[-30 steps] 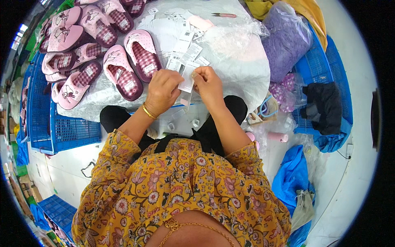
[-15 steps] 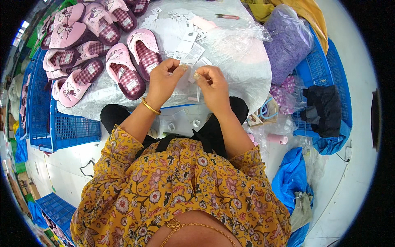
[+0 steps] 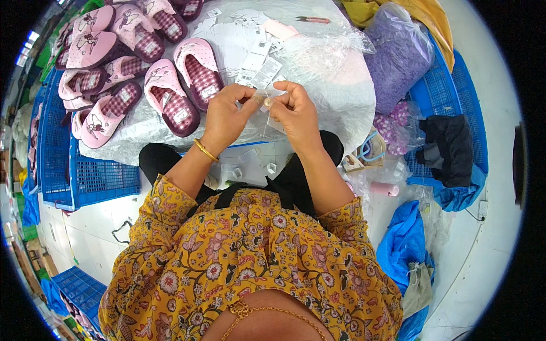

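Note:
Above the near edge of the plastic-covered table, my hands meet almost fingertip to fingertip. My left hand (image 3: 228,113) is closed in a pinch, with a gold bangle on its wrist; whatever lies between the fingertips is too small to make out. Also pinched, my right hand (image 3: 295,116) has a thin white strip (image 3: 265,125) hanging from its fingertips. Just beyond the hands lie white printed tags (image 3: 257,55), some overlapping. Left of my left hand sits a pair of pink slippers with plaid insoles, the nearer slipper (image 3: 169,94) beside the farther slipper (image 3: 200,74).
More pink slippers (image 3: 94,42) are heaped at the far left, over a blue crate (image 3: 105,179). Small red-handled snips (image 3: 313,20) lie at the table's back. To the right are a bag of purple fluffy material (image 3: 398,57), another blue crate (image 3: 441,94) and dark cloth (image 3: 449,150).
My hands have come closer together, so the fingertips now nearly touch. The white strip at my right hand has shifted slightly left. The slippers stay in place.

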The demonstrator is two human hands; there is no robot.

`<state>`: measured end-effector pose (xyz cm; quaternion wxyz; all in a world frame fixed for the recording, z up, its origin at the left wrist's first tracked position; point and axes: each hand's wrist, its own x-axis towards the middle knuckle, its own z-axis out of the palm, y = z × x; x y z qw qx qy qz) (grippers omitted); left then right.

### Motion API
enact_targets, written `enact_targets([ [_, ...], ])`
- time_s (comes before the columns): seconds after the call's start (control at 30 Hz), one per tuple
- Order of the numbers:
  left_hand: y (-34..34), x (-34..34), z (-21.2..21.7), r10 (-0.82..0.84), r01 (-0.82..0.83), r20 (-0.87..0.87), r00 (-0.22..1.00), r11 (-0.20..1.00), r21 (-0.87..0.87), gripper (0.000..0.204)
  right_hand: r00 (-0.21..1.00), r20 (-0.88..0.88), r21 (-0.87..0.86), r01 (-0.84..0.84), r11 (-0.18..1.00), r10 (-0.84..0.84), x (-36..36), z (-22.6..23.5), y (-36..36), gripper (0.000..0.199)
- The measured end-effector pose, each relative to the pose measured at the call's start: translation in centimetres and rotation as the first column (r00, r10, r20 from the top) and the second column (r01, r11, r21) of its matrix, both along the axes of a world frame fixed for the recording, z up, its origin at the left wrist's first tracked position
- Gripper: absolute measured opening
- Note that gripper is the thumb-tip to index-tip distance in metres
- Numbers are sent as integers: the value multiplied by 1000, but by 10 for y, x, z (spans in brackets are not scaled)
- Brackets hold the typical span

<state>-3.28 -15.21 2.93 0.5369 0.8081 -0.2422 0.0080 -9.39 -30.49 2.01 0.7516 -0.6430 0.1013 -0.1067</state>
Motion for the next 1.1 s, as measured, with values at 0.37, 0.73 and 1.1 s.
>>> enact_targets([
  [0.37, 4, -2, -4, -134, 103, 294, 946, 987, 120, 11, 995, -86, 5, -50, 999, 50, -3, -4, -9, 23],
  [0.73, 11, 9, 8, -314, 331, -292, 904, 944, 10, 15, 985, -73, -146, -168, 975, 158, -19, 1, -9, 19],
  [1.1, -2, 15, 39, -412, 411, -38, 910, 889, 204, 13, 998, -20, -6, -64, 998, 64, -20, 4, -12, 23],
])
